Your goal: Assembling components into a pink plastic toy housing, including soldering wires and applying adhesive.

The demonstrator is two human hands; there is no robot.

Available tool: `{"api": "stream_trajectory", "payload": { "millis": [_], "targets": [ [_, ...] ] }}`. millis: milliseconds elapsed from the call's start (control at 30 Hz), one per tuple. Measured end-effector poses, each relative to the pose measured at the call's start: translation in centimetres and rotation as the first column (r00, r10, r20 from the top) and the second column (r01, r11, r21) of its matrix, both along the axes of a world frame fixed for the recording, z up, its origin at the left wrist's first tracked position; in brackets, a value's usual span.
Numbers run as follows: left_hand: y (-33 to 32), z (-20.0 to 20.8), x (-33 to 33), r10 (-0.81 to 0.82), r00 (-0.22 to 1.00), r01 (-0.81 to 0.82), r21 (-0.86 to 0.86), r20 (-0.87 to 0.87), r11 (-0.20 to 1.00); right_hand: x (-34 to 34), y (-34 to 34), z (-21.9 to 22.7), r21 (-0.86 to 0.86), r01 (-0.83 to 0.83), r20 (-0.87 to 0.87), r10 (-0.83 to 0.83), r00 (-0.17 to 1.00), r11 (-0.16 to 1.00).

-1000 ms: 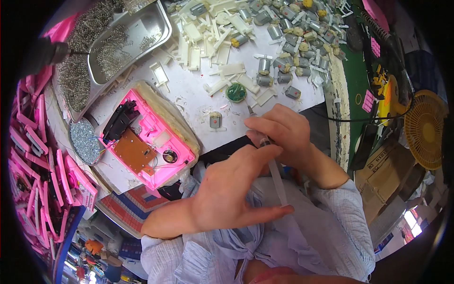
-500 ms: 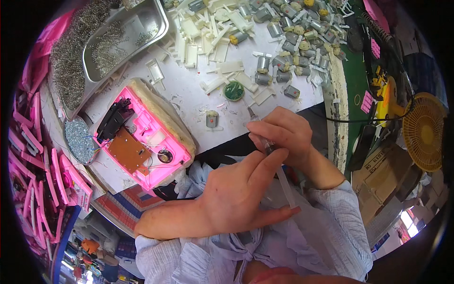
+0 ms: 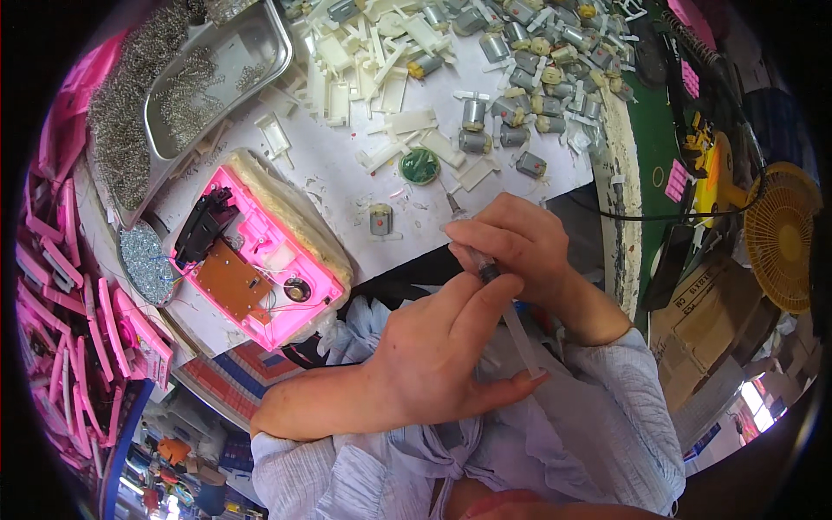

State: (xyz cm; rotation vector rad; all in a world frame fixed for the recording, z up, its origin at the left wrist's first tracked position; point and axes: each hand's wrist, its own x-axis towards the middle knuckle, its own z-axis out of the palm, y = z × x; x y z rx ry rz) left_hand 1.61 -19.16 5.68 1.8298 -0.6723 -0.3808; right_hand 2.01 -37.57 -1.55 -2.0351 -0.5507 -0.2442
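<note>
Both my hands are closed around a clear syringe with a thin needle, slanting up and to the left in front of my body. My right hand pinches the front of the barrel. My left hand wraps the rear, its thumb against the end of the extended plunger. Just beyond the needle tip lies a small round dish of green stuff. A small silver motor with a white part sits alone on the white tabletop, left of the needle. My fingers hide part of the barrel.
An opened pink plastic housing with a brown circuit board rests on a foam block to the left. Loose white plastic parts and several motors cover the far table. A metal tray holds springs. Right stands a yellow fan.
The whole view has shifted slightly, so the table things appear a little further left. Both hands keep the same hold on the syringe, with the needle still near the green dish.
</note>
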Motion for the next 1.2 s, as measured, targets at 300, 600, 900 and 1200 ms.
{"api": "stream_trajectory", "payload": {
  "millis": [300, 600, 900, 1200],
  "targets": [
    [0.01, 0.05, 0.14, -0.008, 1.0, 0.009, 0.019, -0.022, 1.0, -0.02, 0.01, -0.09, -0.002, -0.003, -0.008, 0.003, 1.0, 1.0],
    [0.03, 0.31, 0.3, -0.025, 0.998, 0.026, 0.016, -0.052, 1.0, 0.02, 0.02, 0.15, 0.014, -0.01, -0.01, 0.01, 1.0, 1.0],
    [0.06, 0.37, 0.28, -0.028, 0.998, 0.029, 0.015, -0.057, 0.999, 0.01, 0.16, 0.16, 0.001, -0.006, -0.006, 0.006, 1.0, 1.0],
    [0.36, 0.73, 0.57, -0.058, 0.997, 0.062, 0.072, -0.051, 0.995, 0.6, -0.08, 0.75, -0.006, -0.011, -0.033, 0.011, 0.999, 1.0]
  ]
}}
